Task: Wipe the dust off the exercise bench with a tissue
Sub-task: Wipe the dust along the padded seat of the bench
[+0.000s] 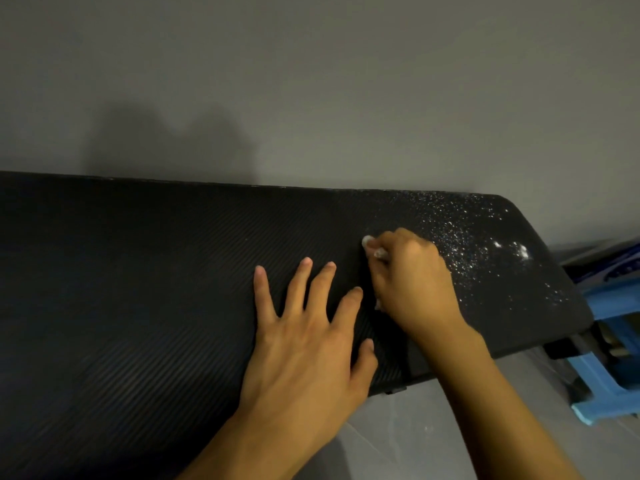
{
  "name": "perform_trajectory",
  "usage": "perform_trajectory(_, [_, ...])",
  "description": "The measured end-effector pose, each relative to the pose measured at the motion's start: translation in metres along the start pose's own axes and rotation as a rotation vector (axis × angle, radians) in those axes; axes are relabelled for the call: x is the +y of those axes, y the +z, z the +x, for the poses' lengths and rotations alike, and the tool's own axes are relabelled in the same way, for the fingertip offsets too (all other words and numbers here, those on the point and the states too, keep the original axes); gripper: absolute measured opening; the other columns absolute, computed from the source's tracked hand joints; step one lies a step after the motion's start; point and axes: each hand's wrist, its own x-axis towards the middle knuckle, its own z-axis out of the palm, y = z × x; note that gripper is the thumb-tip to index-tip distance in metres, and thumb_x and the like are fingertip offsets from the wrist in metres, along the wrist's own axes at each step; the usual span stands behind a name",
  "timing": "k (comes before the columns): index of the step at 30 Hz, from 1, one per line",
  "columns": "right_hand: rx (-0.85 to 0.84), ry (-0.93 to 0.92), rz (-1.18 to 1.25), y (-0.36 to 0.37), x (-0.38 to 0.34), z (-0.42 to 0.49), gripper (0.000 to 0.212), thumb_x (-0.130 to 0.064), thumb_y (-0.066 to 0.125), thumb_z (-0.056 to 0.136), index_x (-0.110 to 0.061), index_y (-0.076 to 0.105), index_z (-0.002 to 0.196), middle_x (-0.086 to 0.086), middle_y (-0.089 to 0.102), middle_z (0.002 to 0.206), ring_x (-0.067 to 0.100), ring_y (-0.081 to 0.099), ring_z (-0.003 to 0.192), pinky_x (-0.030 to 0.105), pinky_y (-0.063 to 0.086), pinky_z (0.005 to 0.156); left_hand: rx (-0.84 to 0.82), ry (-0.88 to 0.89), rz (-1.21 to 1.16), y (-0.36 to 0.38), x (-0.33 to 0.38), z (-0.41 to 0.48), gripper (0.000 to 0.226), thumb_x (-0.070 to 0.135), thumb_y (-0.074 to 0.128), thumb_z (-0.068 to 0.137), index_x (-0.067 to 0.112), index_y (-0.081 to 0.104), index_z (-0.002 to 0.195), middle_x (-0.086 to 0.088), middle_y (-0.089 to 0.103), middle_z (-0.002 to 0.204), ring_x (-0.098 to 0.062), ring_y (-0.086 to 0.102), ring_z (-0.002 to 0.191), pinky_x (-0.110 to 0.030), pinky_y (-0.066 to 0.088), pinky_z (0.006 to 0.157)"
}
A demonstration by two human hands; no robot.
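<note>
A long black padded exercise bench [145,271] with a ribbed surface runs across the view against a grey wall. White dust [485,244] speckles its right end. My right hand [412,275] grips a crumpled white tissue [372,247] and holds it down on the pad at the left edge of the dusty patch; only small bits of tissue show past my fingers. My left hand [311,334] lies flat on the pad just left of it, fingers spread.
A blue plastic stool [609,372] stands on the floor beyond the bench's right end, with dark objects behind it. The grey wall [311,81] rises right behind the bench. Pale floor [408,438] shows under my right forearm.
</note>
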Motion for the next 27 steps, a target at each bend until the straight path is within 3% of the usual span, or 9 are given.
perform_trajectory(5, [-0.037, -0.029, 0.014, -0.008, 0.005, -0.022, 0.016, -0.041, 0.056, 0.097, -0.028, 0.066, 0.094, -0.010, 0.056, 0.090, 0.022, 0.063, 0.076, 0.045, 0.054, 0.063, 0.000, 0.007, -0.016, -0.001, -0.001, 0.002, 0.062, 0.058, 0.046, 0.084, 0.027, 0.061, 0.136, -0.013, 0.051, 0.151, -0.036, 0.039, 0.146, -0.077, 0.021, 0.112])
perform_trajectory(10, [-0.005, 0.043, -0.040, 0.004, 0.004, 0.033, 0.021, -0.032, 0.058, 0.097, -0.020, 0.070, 0.110, 0.006, 0.063, 0.105, 0.033, 0.066, 0.092, 0.050, 0.056, 0.074, -0.010, 0.003, -0.012, -0.001, -0.001, 0.001, 0.062, 0.057, 0.044, 0.085, 0.027, 0.061, 0.136, -0.014, 0.050, 0.152, -0.036, 0.037, 0.147, -0.077, 0.019, 0.113])
perform_trajectory(15, [-0.023, -0.022, 0.032, -0.005, 0.000, -0.010, 0.022, -0.036, 0.056, 0.098, -0.020, 0.068, 0.089, -0.005, 0.060, 0.086, 0.023, 0.064, 0.076, 0.044, 0.054, 0.064, 0.000, 0.008, -0.029, 0.000, -0.002, 0.001, 0.062, 0.057, 0.045, 0.083, 0.026, 0.062, 0.135, -0.014, 0.052, 0.150, -0.036, 0.039, 0.146, -0.077, 0.019, 0.113])
perform_trajectory(18, [-0.040, -0.054, 0.055, -0.009, 0.004, -0.022, 0.017, -0.038, 0.057, 0.096, -0.026, 0.069, 0.092, -0.010, 0.057, 0.086, 0.017, 0.063, 0.074, 0.043, 0.053, 0.061, 0.002, 0.008, -0.036, -0.001, -0.001, 0.002, 0.062, 0.057, 0.048, 0.082, 0.026, 0.062, 0.135, -0.014, 0.052, 0.149, -0.036, 0.040, 0.145, -0.077, 0.019, 0.113])
perform_trajectory(24, [0.017, 0.014, -0.013, 0.013, -0.005, 0.057, 0.022, -0.035, 0.057, 0.098, -0.022, 0.071, 0.109, 0.004, 0.067, 0.104, 0.031, 0.067, 0.089, 0.043, 0.056, 0.075, -0.004, 0.009, -0.031, 0.000, -0.002, 0.002, 0.061, 0.058, 0.047, 0.083, 0.027, 0.063, 0.134, -0.013, 0.053, 0.148, -0.036, 0.041, 0.145, -0.077, 0.021, 0.112])
perform_trajectory(27, [0.038, -0.010, -0.009, 0.017, -0.012, 0.058, 0.021, -0.030, 0.056, 0.099, -0.021, 0.070, 0.111, 0.005, 0.066, 0.108, 0.033, 0.065, 0.095, 0.042, 0.054, 0.075, 0.004, 0.011, -0.029, 0.000, -0.003, 0.002, 0.061, 0.058, 0.046, 0.082, 0.028, 0.063, 0.133, -0.013, 0.054, 0.148, -0.035, 0.041, 0.145, -0.076, 0.022, 0.112])
